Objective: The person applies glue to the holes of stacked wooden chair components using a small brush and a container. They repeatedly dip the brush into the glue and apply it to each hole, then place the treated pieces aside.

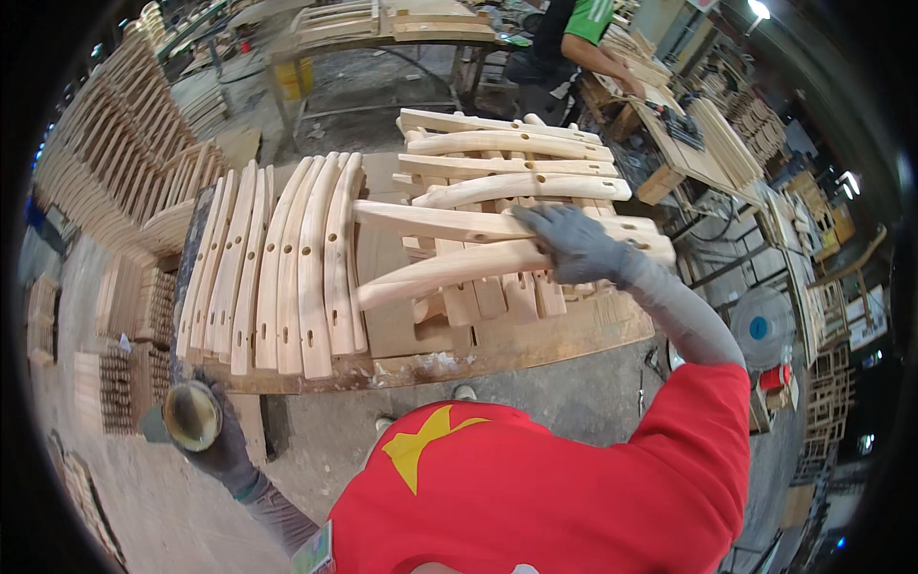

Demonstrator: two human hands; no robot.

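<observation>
My left hand (pixel 222 450), in a grey glove, is closed around a round cup (pixel 191 417) with a pale yellowish inside, held low off the table's near left corner. My right hand (pixel 577 245), also gloved in grey, grips two curved wooden bars (pixel 459 269) from above; their left ends spread apart. Under and behind them lies a crosswise stack of similar bars (pixel 512 143) with small holes. To the left, a row of curved wooden bars (pixel 311 258) lies side by side on the worktable (pixel 507 349), with round holes and slots facing up.
Tall stacks of wooden parts (pixel 115 143) stand at the far left, with lower piles (pixel 120 383) on the floor. At the back right, a person in a green and black shirt (pixel 564 43) works at another bench (pixel 708 158). A fan (pixel 762 325) stands at right.
</observation>
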